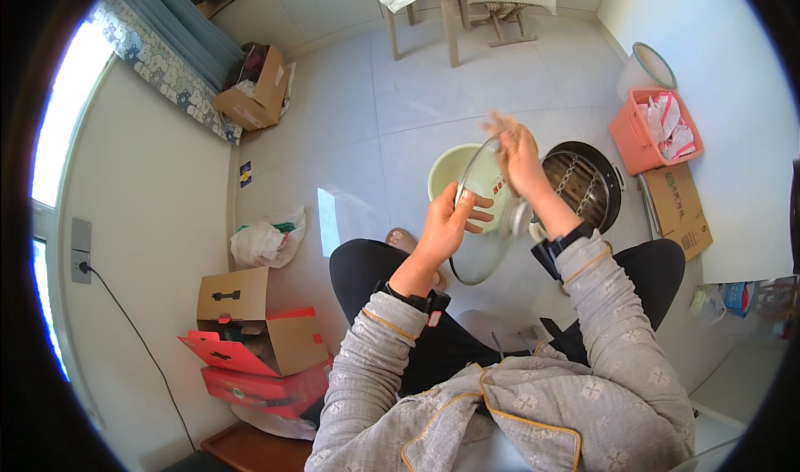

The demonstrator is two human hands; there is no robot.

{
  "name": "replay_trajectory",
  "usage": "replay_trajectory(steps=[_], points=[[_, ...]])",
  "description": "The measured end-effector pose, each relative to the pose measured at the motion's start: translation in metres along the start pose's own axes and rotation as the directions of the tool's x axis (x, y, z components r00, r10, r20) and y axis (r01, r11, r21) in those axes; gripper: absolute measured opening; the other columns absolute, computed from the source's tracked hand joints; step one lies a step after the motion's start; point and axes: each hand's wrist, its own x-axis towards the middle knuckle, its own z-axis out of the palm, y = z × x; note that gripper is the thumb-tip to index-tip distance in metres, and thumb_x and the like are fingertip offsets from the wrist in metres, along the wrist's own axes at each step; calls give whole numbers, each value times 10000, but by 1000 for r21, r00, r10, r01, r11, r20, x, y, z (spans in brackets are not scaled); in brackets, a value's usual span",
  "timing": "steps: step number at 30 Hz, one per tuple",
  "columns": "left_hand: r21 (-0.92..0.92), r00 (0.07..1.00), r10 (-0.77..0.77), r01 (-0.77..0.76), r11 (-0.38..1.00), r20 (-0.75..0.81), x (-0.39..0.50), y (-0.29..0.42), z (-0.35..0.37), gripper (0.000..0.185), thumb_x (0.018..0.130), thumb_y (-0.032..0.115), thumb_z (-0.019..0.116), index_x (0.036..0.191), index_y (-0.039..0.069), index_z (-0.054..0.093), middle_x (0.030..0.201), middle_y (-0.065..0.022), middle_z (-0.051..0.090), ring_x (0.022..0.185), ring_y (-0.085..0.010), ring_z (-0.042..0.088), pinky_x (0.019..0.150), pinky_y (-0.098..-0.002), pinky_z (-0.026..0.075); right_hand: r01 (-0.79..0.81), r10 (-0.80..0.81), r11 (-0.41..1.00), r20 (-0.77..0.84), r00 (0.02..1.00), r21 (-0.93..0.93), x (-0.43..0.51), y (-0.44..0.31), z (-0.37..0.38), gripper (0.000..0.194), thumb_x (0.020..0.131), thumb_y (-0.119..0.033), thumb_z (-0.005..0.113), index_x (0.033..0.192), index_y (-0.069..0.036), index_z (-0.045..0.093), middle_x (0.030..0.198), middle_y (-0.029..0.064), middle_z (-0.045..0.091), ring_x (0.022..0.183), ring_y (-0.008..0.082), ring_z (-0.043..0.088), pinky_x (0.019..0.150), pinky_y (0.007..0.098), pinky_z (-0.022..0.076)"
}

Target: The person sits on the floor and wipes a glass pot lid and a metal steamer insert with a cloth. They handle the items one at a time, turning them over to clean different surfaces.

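My left hand [445, 223] grips the rim of a clear glass pot lid [480, 264], thumb on one side and fingers on the other. The lid is tilted on edge, its metal rim catching the light and its knob [517, 217] towards the right. At the lid's upper edge is my right hand [520, 159], its fingers blurred; whether they grip the rim is unclear. Beneath and behind the lid, a pale green plastic basin [441, 167] stands on the floor. Right of it sits a dark round pan [607, 206] with wooden slats and a chain-like strip inside.
A pink bin [627, 128] with plastic bags and flattened cardboard [678, 203] line the right wall. To the left are a white plastic bag [265, 244], red boxes [265, 387] and an open carton [253, 106]. A stool [450, 28] stands at the far side.
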Motion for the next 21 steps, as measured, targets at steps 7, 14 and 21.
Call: replay_trajectory(steps=[7,14,21], points=[[55,996,19,-14,998,-85,6,-18,-19,323,1053,312,448,1047,-4,514,933,-83,624,849,-221,697,660,-326,578,508,-488,690,186,853,-516,-53,-12,39,486,1014,-182,484,1439,21,367,1456,194,443,1183,354,487,1065,424,357],[-61,996,-3,-2,998,-91,4,2,4,357,1056,333,433,1064,-9,535,850,-40,591,843,-207,695,640,-307,580,170,-268,797,-87,960,-580,-22,21,12,507,994,-189,522,1428,28,373,1415,220,464,1288,395,446,1069,449,368],[26,987,66,-63,998,-148,7,-28,-14,360,1063,328,407,1103,-20,492,995,-136,675,874,-265,713,656,-322,576,435,-497,678,67,865,-592,-53,-4,36,475,972,-142,522,1415,5,433,1297,197,553,1137,357,551,984,409,439]])
